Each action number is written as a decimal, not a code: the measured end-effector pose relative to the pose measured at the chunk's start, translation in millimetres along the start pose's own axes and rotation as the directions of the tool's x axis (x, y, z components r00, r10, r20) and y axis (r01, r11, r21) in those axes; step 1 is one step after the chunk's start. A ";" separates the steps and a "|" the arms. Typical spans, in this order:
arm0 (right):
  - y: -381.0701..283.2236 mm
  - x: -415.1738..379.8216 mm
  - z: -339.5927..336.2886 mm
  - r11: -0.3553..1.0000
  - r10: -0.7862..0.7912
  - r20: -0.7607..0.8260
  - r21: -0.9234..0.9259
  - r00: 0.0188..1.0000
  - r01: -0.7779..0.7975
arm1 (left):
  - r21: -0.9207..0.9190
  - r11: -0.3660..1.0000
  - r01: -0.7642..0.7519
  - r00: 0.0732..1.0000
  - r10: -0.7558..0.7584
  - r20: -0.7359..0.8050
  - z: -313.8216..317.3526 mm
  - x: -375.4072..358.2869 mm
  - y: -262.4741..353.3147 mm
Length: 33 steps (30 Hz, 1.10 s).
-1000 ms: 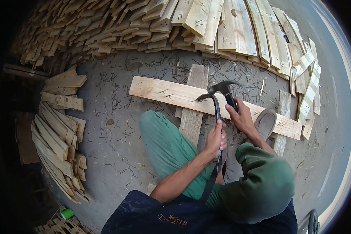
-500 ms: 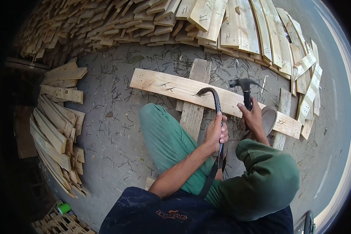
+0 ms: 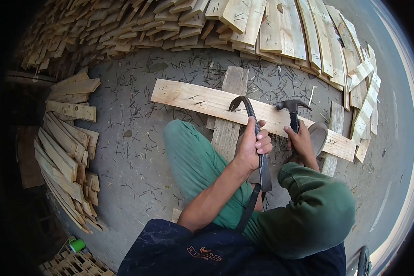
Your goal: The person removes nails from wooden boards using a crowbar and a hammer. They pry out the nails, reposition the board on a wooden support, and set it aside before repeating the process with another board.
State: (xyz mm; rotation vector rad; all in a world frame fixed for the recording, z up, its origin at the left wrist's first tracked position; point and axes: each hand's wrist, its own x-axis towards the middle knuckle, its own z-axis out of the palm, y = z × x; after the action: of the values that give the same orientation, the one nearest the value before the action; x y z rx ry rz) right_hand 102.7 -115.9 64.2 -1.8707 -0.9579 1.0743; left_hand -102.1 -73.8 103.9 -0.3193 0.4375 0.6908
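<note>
My left hand (image 3: pixel 254 145) is wrapped round the shaft of a dark pry bar (image 3: pixel 264 171). The bar's hooked claw is at the face of a long pale board (image 3: pixel 184 96), near its middle. In my right hand (image 3: pixel 301 140) is the handle of a black claw hammer (image 3: pixel 293 106), its head raised near the board's far edge. Bent nails stick out of the board left of the claw and near its right end. Weathered wood pieces (image 3: pixel 225 138) lie crosswise beneath the board. A shoe (image 3: pixel 318 140) rests on the board beside my right hand.
Large stacks of planks (image 3: pixel 271 37) run along the far side. A smaller pile of boards (image 3: pixel 62 152) stands at the left. Loose nails litter the grey floor (image 3: pixel 133 156). A green mug (image 3: pixel 76 244) is at the lower left, and my bent leg (image 3: pixel 193 152) is near the board.
My left hand and the pry bar have moved slightly, with the bar's shaft tilted differently and its lower end further right. The hammer is a little lower and further right.
</note>
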 end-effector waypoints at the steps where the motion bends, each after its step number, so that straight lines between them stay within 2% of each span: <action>1: 5.2 -1.0 -1.4 0.999 0.000 0.034 -0.043 0.999 0.001 | -0.005 1.000 0.002 1.000 -0.002 0.000 1.3 1.0 -3.8; 3: 21.1 3.5 -4.3 0.996 0.001 0.071 -0.089 0.997 0.005 | 0.094 0.995 -0.014 0.987 0.029 -0.155 4.8 4.1 -11.4; 4: 24.9 7.1 -5.4 0.907 -0.066 0.056 -0.412 0.996 0.083 | 0.126 0.992 -0.022 0.974 0.050 -0.220 9.8 3.8 -14.7; 5: 27.7 10.2 -6.8 0.711 -0.139 0.062 -0.688 0.988 0.143 | 0.125 0.992 -0.023 0.975 0.050 -0.215 8.9 4.3 -16.3; 6: 30.1 11.1 -8.6 0.709 -0.145 0.060 -0.690 0.988 0.146 | 0.142 0.990 -0.025 0.973 0.057 -0.225 7.4 5.8 -16.7; 8: -10.9 -1.8 -4.3 0.526 -0.024 0.060 -0.848 0.998 0.064 | 0.157 0.987 -0.031 0.971 0.067 -0.229 10.1 4.9 -14.1; 9: -16.7 -2.8 -5.4 0.522 -0.029 0.062 -0.850 0.998 0.069 | 0.137 0.990 -0.022 0.974 0.052 -0.219 12.9 3.1 -10.3; 11: -23.6 -2.9 -5.4 0.440 -0.274 0.081 -0.875 0.958 0.200 | 0.110 0.994 -0.020 0.977 0.042 -0.208 15.8 3.4 -4.0; 14: -22.0 5.1 -5.9 0.461 -0.211 0.088 -0.869 0.974 0.178 | 0.024 0.999 0.024 0.983 -0.019 -0.185 12.6 5.1 2.8; 15: -12.8 8.5 -5.6 0.458 -0.216 0.089 -0.870 0.972 0.181 | -0.087 0.996 0.035 0.995 -0.044 -0.095 10.4 7.5 4.3; 16: -5.4 9.9 -1.8 0.449 -0.299 0.051 -0.874 0.953 0.188 | -0.196 0.979 0.055 0.998 -0.056 -0.002 11.4 8.2 6.2; 17: 1.1 11.5 1.7 0.441 -0.377 0.017 -0.876 0.926 0.195 | -0.198 0.979 0.049 0.999 -0.050 -0.001 12.1 8.5 8.8; 18: 6.0 14.6 2.2 0.440 -0.381 0.023 -0.875 0.924 0.203 | -0.272 0.960 0.066 0.997 -0.052 0.056 13.0 9.8 12.4; 19: -0.8 14.0 2.8 0.448 -0.525 0.033 -0.839 0.851 0.308 | -0.345 0.935 0.086 0.992 -0.050 0.113 15.4 10.4 15.4; 20: -12.1 11.5 2.8 0.437 -0.653 0.033 -0.799 0.756 0.412 | -0.362 0.929 0.080 0.993 -0.044 0.105 20.1 10.3 16.0; 21: -25.6 9.8 0.9 0.434 -0.652 0.042 -0.798 0.757 0.418 | -0.369 0.926 0.074 0.994 -0.038 0.103 25.3 11.9 15.5; 23: -76.3 4.1 -3.0 0.732 -0.562 0.070 -0.420 0.824 0.536 | -0.382 0.924 0.028 0.999 -0.007 0.054 33.5 17.2 12.6; 24: -99.7 2.5 -7.7 0.793 -0.478 0.132 -0.360 0.868 0.491 | -0.364 0.931 -0.001 0.999 0.015 0.034 35.1 20.8 10.7; 25: -118.6 2.4 -12.7 0.791 -0.478 0.138 -0.362 0.867 0.494 | -0.370 0.929 -0.004 0.999 0.018 0.036 38.1 21.4 9.6; 27: -152.5 0.4 -23.4 0.808 -0.440 0.403 -0.212 0.802 0.550 | -0.310 0.948 -0.075 0.996 0.053 -0.077 44.3 22.8 6.8; 28: -171.1 -7.3 -27.1 0.790 -0.408 0.522 -0.208 0.749 0.576 | -0.298 0.953 -0.054 0.995 0.075 0.060 27.9 29.3 5.0; 29: -180.0 -8.3 -25.5 0.792 -0.401 0.528 -0.211 0.749 0.573 | -0.306 0.951 -0.055 0.996 0.076 0.056 32.0 31.6 4.9; 31: -191.6 -6.7 -16.8 0.575 -0.393 0.836 -0.102 0.384 0.812 | -0.248 0.961 -0.120 0.987 0.088 -0.137 45.2 38.5 8.5; 32: -184.9 -8.8 -4.0 0.571 -0.421 0.799 -0.134 0.429 0.810 | -0.249 0.961 -0.118 0.991 0.099 -0.089 51.5 38.9 8.8; 33: -182.5 -5.9 0.8 0.567 -0.417 0.803 -0.136 0.426 0.812 | -0.255 0.960 -0.119 0.991 0.100 -0.084 51.3 43.8 13.0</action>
State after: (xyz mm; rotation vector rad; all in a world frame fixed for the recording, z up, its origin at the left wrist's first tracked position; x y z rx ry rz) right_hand 58.0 -42.7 225.3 -1.1224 -2.4238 1.0645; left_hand -66.4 -19.1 125.1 -0.5722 0.4338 0.8496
